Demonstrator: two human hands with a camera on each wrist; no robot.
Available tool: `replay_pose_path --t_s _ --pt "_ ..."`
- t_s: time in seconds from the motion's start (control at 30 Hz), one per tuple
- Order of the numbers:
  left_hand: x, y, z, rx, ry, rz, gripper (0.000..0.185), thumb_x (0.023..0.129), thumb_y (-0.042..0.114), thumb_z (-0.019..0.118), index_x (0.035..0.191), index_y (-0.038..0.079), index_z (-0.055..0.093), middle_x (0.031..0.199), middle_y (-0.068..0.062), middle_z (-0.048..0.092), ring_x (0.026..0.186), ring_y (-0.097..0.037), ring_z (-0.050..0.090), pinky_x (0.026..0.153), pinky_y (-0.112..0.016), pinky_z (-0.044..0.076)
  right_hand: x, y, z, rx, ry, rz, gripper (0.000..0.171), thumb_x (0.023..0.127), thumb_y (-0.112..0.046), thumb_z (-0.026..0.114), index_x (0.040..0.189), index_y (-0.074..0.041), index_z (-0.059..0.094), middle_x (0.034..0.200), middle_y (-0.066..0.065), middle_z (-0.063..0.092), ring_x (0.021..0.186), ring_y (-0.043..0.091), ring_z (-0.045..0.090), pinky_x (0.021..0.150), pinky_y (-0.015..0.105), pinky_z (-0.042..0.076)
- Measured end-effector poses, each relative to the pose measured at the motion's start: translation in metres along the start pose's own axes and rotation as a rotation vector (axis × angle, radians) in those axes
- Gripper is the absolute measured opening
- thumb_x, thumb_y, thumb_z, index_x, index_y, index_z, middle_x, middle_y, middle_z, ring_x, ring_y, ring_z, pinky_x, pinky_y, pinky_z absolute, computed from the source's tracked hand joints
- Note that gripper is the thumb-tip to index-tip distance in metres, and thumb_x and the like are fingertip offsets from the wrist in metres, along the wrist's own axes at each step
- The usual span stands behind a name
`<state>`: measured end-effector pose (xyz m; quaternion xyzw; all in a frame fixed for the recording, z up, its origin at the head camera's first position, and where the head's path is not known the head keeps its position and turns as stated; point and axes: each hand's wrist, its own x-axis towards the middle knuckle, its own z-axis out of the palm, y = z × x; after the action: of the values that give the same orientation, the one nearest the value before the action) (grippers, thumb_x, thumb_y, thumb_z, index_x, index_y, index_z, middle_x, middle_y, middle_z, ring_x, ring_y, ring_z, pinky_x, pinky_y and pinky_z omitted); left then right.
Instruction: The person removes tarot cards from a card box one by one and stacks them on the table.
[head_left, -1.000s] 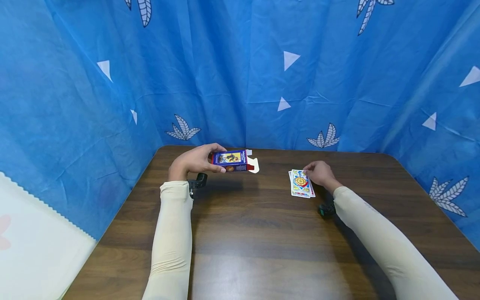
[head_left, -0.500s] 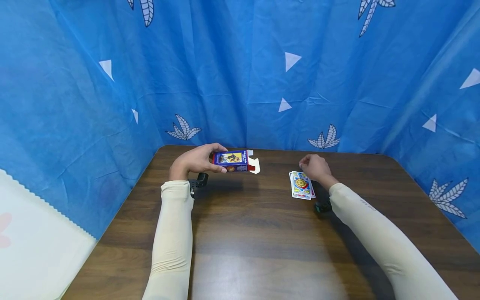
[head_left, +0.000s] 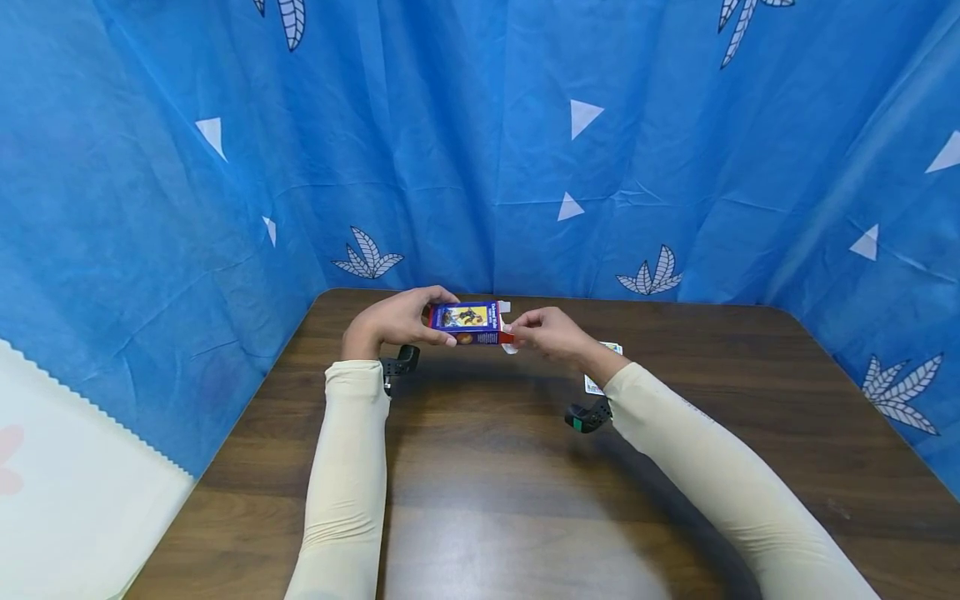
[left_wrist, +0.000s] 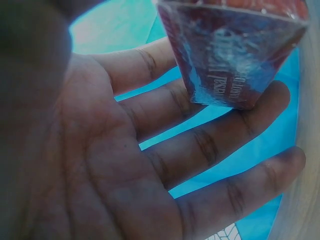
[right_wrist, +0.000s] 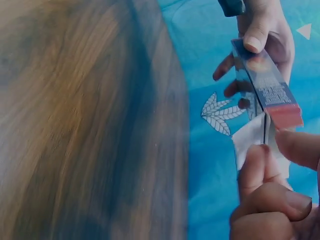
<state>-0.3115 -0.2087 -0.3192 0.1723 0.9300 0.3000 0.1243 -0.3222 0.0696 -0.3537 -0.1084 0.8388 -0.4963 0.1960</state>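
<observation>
Blue card box [head_left: 470, 322] with a yellow picture and red end; dark brown wood-grain table [head_left: 487, 467]; cream sleeves [head_left: 347, 467].

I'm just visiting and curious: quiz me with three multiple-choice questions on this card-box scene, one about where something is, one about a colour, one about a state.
1. Where do the loose cards lie?
A. on the table behind the right forearm
B. inside the left palm
C. on the curtain

2. What colour is the curtain around the table?
A. green
B. blue with white shapes
C. plain grey

3. What is the state of the card box?
A. lying flat on the table, untouched
B. sealed, set on the cards
C. held off the table, its end flap open

Answers:
1 A, the head view shows the cards peeking out past that arm.
2 B, white triangles and leaves sit on blue cloth.
3 C, the left hand grips the box while the right hand pinches the white flap.
</observation>
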Motion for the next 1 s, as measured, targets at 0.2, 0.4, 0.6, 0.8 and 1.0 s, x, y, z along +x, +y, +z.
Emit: replay_pose_path --t_s 0.2,0.4,0.6,0.8,1.0 --pt "0.001 0.001 0.0 0.017 0.01 0.015 0.076 0.078 0.046 0.081 0.139 0.017 0.047 0.134 -0.01 0.054 0.119 -0.029 0.053 0.104 -0.047 0.048 0.005 -0.002 0.009 0.027 -0.069 0.052 0.03 0.1 -0.031 0.056 0.106 -0.004 0.067 0.112 0.027 0.069 0.046 0.008 0.031 0.043 0.022 0.023" --pt "0.0 0.0 -0.002 0.014 0.025 0.018 0.075 0.078 0.045 0.081 0.14 0.018 0.047 0.135 -0.01 0.053 0.12 -0.03 0.052 0.104 -0.047 0.048 0.006 -0.003 0.013 0.032 -0.058 0.047 0.023 0.1 -0.024 0.052 0.099 -0.004 0.065 0.115 0.03 0.066 0.046 0.008 0.032 0.042 0.021 0.023" --pt "0.0 -0.001 -0.002 0.016 0.023 0.019 0.076 0.078 0.044 0.081 0.14 0.018 0.047 0.135 -0.01 0.052 0.12 -0.03 0.051 0.104 -0.047 0.048 0.004 0.0 0.007 0.041 -0.044 0.038 0.025 0.099 -0.027 0.057 0.102 -0.004 0.067 0.106 0.023 0.067 0.05 0.009 0.035 0.044 0.022 0.026" --pt "0.0 -0.001 -0.002 0.018 0.023 0.012 0.076 0.079 0.044 0.081 0.14 0.017 0.046 0.135 -0.011 0.052 0.12 -0.03 0.051 0.104 -0.047 0.048 0.0 0.013 -0.008 0.04 0.0 0.054 0.035 0.097 -0.031 0.062 0.107 0.003 0.065 0.081 0.001 0.064 0.048 0.008 0.032 0.043 0.022 0.024" --pt "0.0 -0.002 -0.002 0.034 0.027 0.004 0.076 0.078 0.044 0.081 0.14 0.017 0.047 0.134 -0.011 0.053 0.119 -0.029 0.051 0.103 -0.047 0.048 -0.003 0.017 -0.013 0.036 -0.009 0.067 0.038 0.097 -0.032 0.063 0.107 0.005 0.063 0.078 -0.001 0.062 0.048 0.008 0.032 0.043 0.022 0.025"
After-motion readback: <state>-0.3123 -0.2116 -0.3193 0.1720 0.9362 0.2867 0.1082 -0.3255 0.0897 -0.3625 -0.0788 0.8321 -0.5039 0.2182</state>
